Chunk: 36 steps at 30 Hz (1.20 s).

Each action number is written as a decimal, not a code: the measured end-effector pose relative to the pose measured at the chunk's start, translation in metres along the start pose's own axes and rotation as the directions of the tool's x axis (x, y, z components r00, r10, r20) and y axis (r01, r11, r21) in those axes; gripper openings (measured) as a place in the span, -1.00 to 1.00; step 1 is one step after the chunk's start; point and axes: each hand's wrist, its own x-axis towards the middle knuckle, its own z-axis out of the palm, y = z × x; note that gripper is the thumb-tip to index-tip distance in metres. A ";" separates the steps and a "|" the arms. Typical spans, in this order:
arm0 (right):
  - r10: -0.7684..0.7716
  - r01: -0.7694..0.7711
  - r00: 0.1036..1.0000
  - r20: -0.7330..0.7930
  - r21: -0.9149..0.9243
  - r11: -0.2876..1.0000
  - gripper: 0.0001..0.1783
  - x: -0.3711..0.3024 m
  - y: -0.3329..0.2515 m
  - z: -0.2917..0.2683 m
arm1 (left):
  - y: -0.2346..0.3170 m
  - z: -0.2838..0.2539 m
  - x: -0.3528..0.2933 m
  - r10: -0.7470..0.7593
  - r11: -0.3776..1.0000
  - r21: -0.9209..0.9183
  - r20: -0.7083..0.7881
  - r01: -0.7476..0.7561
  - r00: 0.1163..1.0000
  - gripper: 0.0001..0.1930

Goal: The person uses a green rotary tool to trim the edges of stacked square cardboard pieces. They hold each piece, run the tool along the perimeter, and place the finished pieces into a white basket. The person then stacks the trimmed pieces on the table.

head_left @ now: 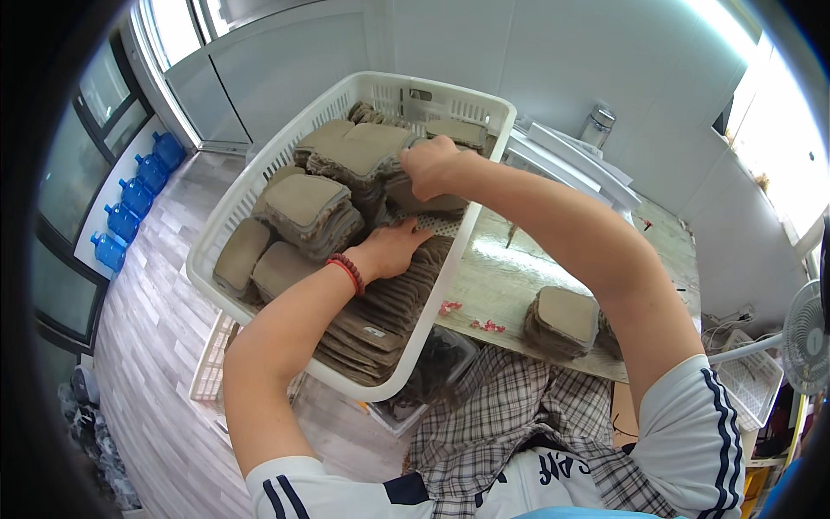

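Observation:
A white plastic basket (201, 251) holds several stacks of brownish, rounded-square fabric pads (367, 149) with fuzzy edges. Inside it, my left hand (391, 248) lies at the head of a long row of pads standing on edge (385, 303). Its fingers are stretched out and apart against the row, beside a bare patch of perforated basket floor. Farther off, my right hand (432, 166) is closed at the side of another pad stack (424, 199), near the right wall. Its fingertips are partly hidden against the pads.
Right of the basket is a worktable (501, 259) with a small pad stack (562, 318) and red scraps (487, 326). Behind stand white boxes (562, 160) and a metal-lidded jar (597, 125). A fan (806, 329) is at far right; blue water bottles (137, 197) line the left wall.

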 end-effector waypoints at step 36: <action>-0.029 -0.030 0.943 0.331 0.171 0.985 -0.55 0.005 0.017 0.042 | -0.018 0.003 0.026 -0.313 0.934 -0.280 -0.348 0.220 0.884 -0.40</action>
